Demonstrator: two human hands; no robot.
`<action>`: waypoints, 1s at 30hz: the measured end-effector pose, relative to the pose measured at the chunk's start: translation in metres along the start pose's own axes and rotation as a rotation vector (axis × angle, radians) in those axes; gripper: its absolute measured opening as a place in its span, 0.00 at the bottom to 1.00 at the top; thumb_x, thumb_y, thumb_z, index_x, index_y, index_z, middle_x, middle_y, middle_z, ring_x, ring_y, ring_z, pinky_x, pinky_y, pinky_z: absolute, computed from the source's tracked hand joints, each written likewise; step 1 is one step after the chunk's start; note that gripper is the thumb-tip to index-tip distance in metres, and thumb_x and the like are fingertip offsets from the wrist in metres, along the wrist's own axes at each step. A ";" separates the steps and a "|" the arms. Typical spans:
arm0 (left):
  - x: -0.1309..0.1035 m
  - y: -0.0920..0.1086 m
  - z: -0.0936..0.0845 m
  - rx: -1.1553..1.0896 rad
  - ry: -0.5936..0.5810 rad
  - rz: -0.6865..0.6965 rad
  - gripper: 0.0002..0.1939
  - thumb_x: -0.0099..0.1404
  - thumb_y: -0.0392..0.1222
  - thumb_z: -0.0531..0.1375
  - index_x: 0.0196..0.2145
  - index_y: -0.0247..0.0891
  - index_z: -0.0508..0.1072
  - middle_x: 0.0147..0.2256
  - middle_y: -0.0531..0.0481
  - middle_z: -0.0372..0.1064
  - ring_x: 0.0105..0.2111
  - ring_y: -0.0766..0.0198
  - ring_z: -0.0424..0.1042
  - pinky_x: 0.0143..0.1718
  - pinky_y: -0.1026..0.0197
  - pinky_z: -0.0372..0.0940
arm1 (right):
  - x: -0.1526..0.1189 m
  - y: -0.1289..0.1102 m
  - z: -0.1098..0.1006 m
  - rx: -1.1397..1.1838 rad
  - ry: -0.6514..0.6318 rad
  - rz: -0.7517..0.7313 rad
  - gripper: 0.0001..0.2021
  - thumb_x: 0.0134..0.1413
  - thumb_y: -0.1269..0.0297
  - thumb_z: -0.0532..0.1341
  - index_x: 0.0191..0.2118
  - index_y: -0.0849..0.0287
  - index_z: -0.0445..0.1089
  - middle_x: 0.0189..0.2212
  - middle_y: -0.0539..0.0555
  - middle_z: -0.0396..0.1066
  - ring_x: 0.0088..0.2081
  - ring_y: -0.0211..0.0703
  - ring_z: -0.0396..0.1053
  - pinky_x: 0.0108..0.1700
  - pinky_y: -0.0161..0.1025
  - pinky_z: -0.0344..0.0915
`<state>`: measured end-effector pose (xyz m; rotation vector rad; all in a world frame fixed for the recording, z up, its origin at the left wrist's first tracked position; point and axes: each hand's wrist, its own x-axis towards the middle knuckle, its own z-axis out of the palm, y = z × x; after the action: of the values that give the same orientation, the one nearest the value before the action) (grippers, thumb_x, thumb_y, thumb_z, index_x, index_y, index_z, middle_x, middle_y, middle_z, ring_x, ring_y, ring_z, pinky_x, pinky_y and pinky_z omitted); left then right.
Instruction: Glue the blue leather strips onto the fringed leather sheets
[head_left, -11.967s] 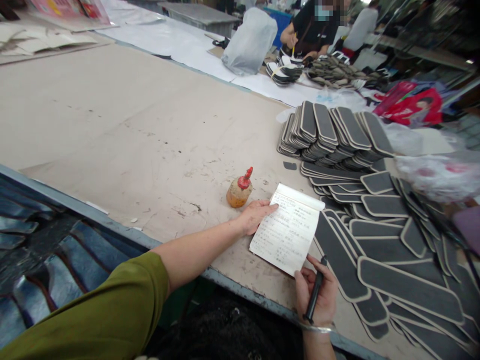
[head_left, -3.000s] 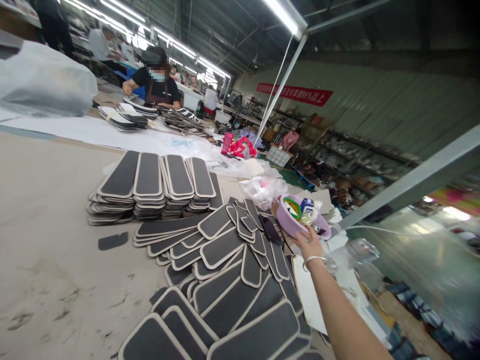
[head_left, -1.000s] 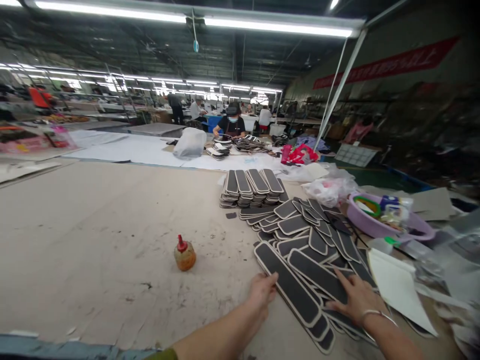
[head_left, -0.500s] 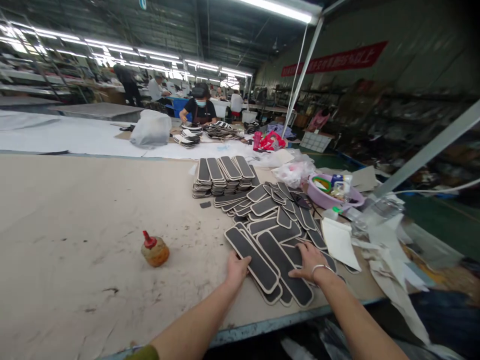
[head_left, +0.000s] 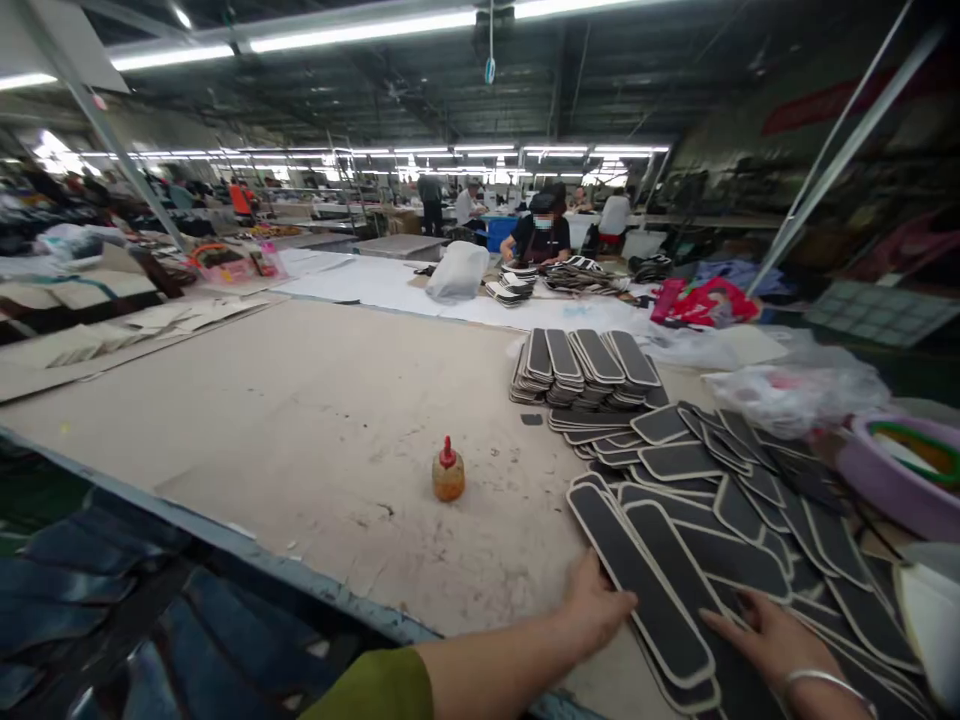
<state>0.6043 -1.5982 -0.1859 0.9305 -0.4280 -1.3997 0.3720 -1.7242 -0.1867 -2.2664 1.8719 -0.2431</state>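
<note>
Dark panels with pale edges lie in a loose, overlapping pile (head_left: 679, 460) at the right of the table. My left hand (head_left: 596, 605) grips the left edge of a long dark panel (head_left: 641, 580), its thumb on top and its fingers partly hidden beneath. My right hand (head_left: 776, 640), with a bracelet at the wrist, rests over the pile just right of that panel, thumb apart from the fingers. Behind the pile stand neat stacks of similar panels (head_left: 596, 360). A small dark scrap (head_left: 531, 420) lies beside them.
A bottle with a red nozzle (head_left: 448, 475) stands mid-table. At the right are a purple basin (head_left: 900, 480) and clear plastic bags (head_left: 802, 395). A person in dark clothes (head_left: 541, 235) sits across the table. Folded blue cloth (head_left: 187, 640) lies below the front edge.
The view has turned left, so the table's contents appear farther right and more of its left side shows. My left hand remains at the panel's edge; my right hand stays over the pile.
</note>
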 end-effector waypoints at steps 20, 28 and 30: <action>-0.009 0.018 -0.024 0.103 0.125 -0.102 0.18 0.52 0.41 0.68 0.40 0.36 0.69 0.38 0.45 0.74 0.39 0.59 0.73 0.44 0.55 0.66 | -0.075 -0.157 0.012 -0.009 -0.005 0.053 0.31 0.58 0.42 0.52 0.56 0.62 0.65 0.53 0.65 0.66 0.56 0.57 0.61 0.55 0.55 0.59; -0.016 0.034 -0.045 0.122 0.075 -0.064 0.26 0.50 0.39 0.71 0.46 0.38 0.69 0.45 0.42 0.74 0.45 0.53 0.74 0.45 0.53 0.68 | -0.064 -0.097 -0.030 0.019 -0.010 -0.026 0.33 0.54 0.50 0.60 0.63 0.58 0.57 0.61 0.60 0.59 0.61 0.51 0.57 0.61 0.51 0.54; -0.021 0.035 -0.043 0.150 0.140 -0.087 0.26 0.51 0.39 0.70 0.47 0.40 0.68 0.48 0.42 0.73 0.48 0.51 0.73 0.47 0.49 0.68 | -0.064 -0.058 -0.042 -0.026 -0.047 0.028 0.43 0.42 0.51 0.68 0.64 0.58 0.55 0.63 0.62 0.56 0.63 0.57 0.53 0.62 0.51 0.52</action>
<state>0.6551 -1.5683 -0.1798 1.1739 -0.3942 -1.3846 0.4051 -1.6521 -0.1318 -2.2403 1.8926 -0.1606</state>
